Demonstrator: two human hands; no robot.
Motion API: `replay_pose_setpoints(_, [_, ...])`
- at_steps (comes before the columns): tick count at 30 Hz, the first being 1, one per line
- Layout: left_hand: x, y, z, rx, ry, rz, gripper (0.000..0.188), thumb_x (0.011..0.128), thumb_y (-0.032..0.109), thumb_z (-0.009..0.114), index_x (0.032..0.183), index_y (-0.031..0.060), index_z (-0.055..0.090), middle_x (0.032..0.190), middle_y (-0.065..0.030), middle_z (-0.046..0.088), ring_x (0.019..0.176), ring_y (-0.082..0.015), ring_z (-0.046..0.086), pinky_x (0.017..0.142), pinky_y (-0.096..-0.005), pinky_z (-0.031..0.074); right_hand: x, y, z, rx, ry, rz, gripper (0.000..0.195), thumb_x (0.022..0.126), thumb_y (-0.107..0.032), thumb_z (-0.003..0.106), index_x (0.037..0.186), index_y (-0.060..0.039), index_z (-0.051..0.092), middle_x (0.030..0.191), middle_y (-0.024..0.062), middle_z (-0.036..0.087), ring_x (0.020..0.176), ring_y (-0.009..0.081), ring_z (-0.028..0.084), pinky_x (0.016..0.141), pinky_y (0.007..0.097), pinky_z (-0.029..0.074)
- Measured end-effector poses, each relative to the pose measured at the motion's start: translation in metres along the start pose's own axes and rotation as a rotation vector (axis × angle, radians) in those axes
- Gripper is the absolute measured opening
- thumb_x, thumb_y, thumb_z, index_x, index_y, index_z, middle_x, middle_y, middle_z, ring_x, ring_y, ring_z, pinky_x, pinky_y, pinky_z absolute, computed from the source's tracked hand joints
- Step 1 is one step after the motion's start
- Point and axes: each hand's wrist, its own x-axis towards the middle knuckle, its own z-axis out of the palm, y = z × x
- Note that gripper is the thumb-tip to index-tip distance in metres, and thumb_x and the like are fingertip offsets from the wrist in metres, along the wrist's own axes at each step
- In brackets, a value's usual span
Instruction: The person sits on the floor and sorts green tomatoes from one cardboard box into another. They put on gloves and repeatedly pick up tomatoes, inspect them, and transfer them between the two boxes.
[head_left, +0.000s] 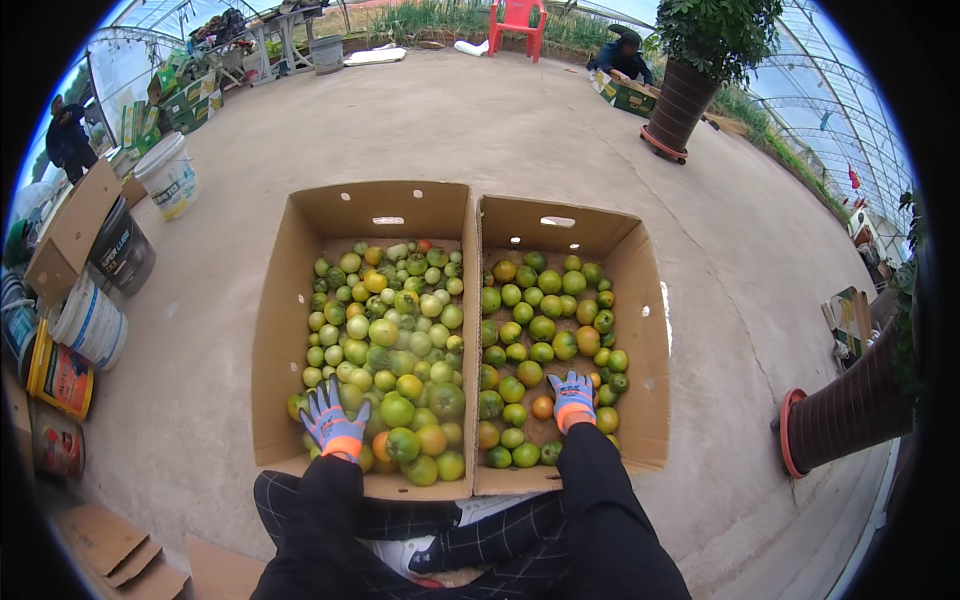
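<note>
Two cardboard boxes stand side by side before me. The left box (274, 352) holds a dense heap of green, pale and orange tomatoes (379, 330). In the right box (634, 300), green and orange tomatoes (550, 282) lie more loosely, with bare cardboard between some of them. My left hand (332, 420), in a grey-blue glove with an orange cuff, rests palm down on the near-left tomatoes, fingers spread. My right hand (573, 397), gloved alike, reaches down into the near right box beside an orange tomato (542, 407). Its palm is hidden, so a grip cannot be seen.
Plastic buckets (166, 176) and a cardboard flap (75, 217) line the left side. Potted plants (679, 105) stand at right. A person (622, 60) bends over a green carton (626, 94) at the back; another person (69, 139) stands far left. A red chair (517, 26) stands behind.
</note>
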Motion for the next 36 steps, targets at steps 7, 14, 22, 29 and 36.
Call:
replay_pose_setpoints(7, [0.0,0.012,-0.024,-0.339,0.428,0.27,0.089,0.069,0.043,0.07,0.141,0.0073,0.032,0.141,-0.0117,0.036,0.131,-0.0306,0.031,0.108,-0.048,0.019,-0.034,-0.009,-0.047,0.945,0.182,0.039,0.061,0.075,-0.017,0.069,0.131,-0.0177,0.045,0.123,0.0169,0.05,0.113,0.0313,0.05,0.098,0.043,0.039])
replay_pose_setpoints(14, [-0.085,0.088,-0.104,-0.768,0.272,0.824,0.099,0.055,0.044,0.076,0.135,0.0012,0.036,0.135,-0.0154,0.042,0.13,-0.0407,0.03,0.108,-0.0544,0.014,-0.151,-0.079,-0.117,2.683,-0.508,-0.635,0.071,0.085,-0.029,0.063,0.143,-0.0149,0.026,0.132,0.0139,0.045,0.123,0.0307,0.044,0.11,0.0455,0.029])
replay_pose_setpoints(22, [-0.139,0.095,-0.144,-0.583,0.304,1.098,0.071,0.07,0.053,0.066,0.126,0.0118,0.053,0.129,-0.0064,0.051,0.126,-0.0342,0.039,0.106,-0.0597,0.014,-0.212,-0.112,-0.149,2.205,-0.553,-0.644,0.081,0.081,-0.044,0.066,0.139,0.0001,0.029,0.13,0.0154,0.047,0.118,0.0271,0.05,0.097,0.0396,0.044])
replay_pose_setpoints(29, [-0.131,0.066,-0.114,-0.676,0.513,0.926,0.072,0.06,0.041,0.078,0.119,0.0059,0.054,0.11,-0.007,0.057,0.112,-0.0302,0.051,0.108,-0.0577,0.018,-0.199,-0.126,-0.136,1.789,-0.316,-0.768,0.054,0.095,-0.029,0.05,0.139,-0.0018,0.034,0.127,0.0077,0.053,0.114,0.0159,0.051,0.098,0.0282,0.038])
replay_pose_setpoints(36, [-0.051,0.011,-0.071,-0.151,0.292,0.199,0.089,0.064,0.044,0.076,0.139,0.0149,0.038,0.123,-0.0133,0.052,0.119,-0.0287,0.045,0.111,-0.0505,0.013,-0.134,-0.044,-0.093,1.527,-0.07,-0.097,0.049,0.088,-0.021,0.061,0.13,0.0003,0.047,0.12,0.0113,0.058,0.11,0.0151,0.055,0.093,0.0269,0.042])
